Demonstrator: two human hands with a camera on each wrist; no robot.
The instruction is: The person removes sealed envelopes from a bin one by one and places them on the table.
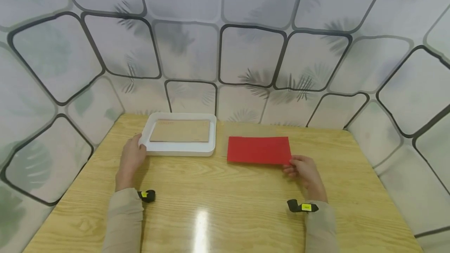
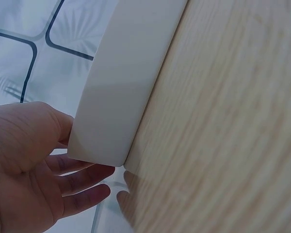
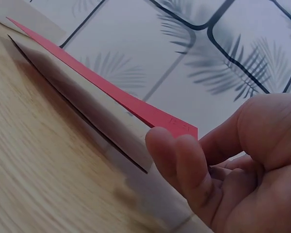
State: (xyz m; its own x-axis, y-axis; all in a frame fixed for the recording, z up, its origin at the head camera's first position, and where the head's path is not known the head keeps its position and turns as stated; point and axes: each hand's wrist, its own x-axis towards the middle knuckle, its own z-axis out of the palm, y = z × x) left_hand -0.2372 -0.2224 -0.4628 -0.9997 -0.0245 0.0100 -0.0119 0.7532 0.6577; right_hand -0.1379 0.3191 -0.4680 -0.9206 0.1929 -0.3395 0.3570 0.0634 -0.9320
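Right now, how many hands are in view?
2: the left hand holding the white tray on its left side; the right hand pinching the red envelope by a corner.

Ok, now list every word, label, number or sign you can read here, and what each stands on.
No text can be read.
Brown envelope in the white tray: reddish marks at its upper left, too small.
Red envelope: faint marks near one end, illegible.
Left yellow label and right yellow label, at the wrists: too small to read.
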